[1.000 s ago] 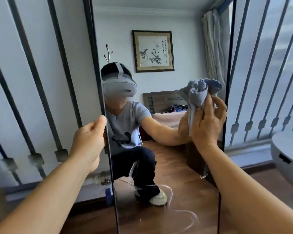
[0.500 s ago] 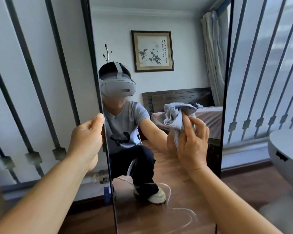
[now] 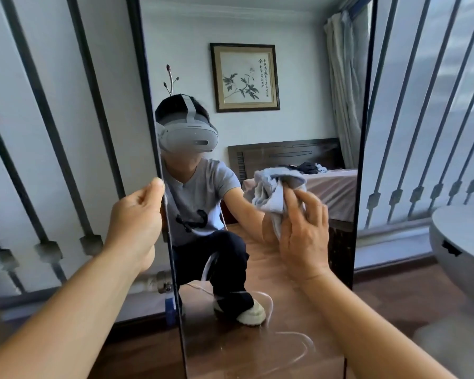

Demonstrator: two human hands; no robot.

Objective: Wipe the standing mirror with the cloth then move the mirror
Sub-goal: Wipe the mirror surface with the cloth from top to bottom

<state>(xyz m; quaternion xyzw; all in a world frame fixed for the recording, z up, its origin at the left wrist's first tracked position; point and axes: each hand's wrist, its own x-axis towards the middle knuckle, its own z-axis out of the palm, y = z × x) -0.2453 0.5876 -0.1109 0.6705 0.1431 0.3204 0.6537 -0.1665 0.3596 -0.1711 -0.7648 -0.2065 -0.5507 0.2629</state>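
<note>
The wiping step is judged to be in hand: the bunched pale-blue cloth point(image 3: 274, 195) is pressed to the glass by the right hand point(image 3: 303, 231), while the left edge of the mirror point(image 3: 298, 77) is pinched by the left hand point(image 3: 136, 220). Further passes over the lower glass are probably called for before any move. The tall, thin-framed mirror is stood on the wooden floor before a barred window.

So the tall dark-framed standing mirror point(image 3: 260, 310) sits between the two hands: left hand point(image 3: 137, 222) on its left edge, right hand point(image 3: 303, 231) flat against the glass. The crumpled pale-blue cloth point(image 3: 274, 192) is under and just above the right hand's fingers. Round grey stool point(image 3: 460, 247) is off right of that hand.
</note>
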